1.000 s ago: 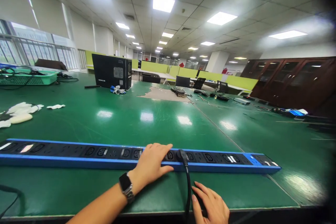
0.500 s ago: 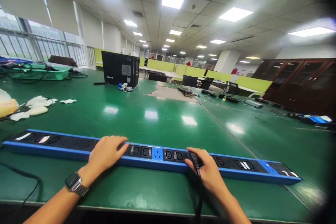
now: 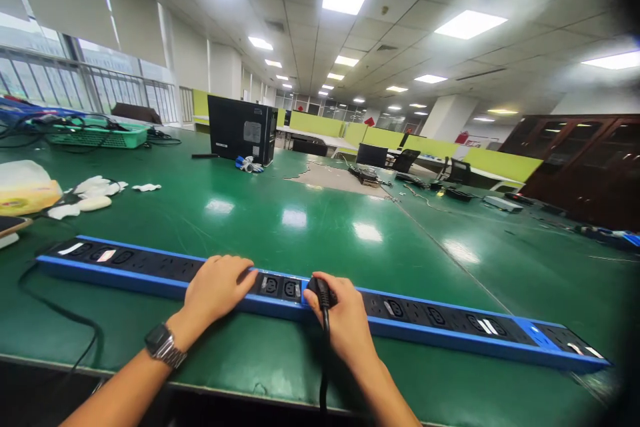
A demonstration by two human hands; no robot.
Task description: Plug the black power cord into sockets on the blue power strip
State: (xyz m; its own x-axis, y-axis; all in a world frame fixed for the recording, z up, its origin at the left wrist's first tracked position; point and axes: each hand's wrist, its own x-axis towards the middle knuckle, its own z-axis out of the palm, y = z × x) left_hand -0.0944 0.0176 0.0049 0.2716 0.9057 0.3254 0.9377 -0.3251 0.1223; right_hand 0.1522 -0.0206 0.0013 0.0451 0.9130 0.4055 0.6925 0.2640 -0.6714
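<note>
A long blue-edged power strip (image 3: 440, 335) with black socket panels lies across the green table, tilted down to the right. My left hand (image 3: 217, 288) is wrapped over it left of the middle, thumb along its top and fingertips hidden behind the far edge. In my right hand (image 3: 345, 320) is a black power plug (image 3: 320, 290), held between thumb and fingers over the blue socket near the middle. Its thick black cord (image 3: 326, 360) hangs toward the table edge. Whether the plug's pins are in the socket is hidden.
A black computer case (image 3: 240, 130) and balled gloves (image 3: 249, 164) stand farther back. At the left are a green basket (image 3: 120, 137) of cables, white gloves (image 3: 97, 187) and a yellow-white bag (image 3: 27, 197). A thin black cable (image 3: 65, 312) runs over the near left table.
My right hand has carried the plug left along the strip, from right of the middle to the blue socket. My left hand stays on the strip. The view has shifted slightly.
</note>
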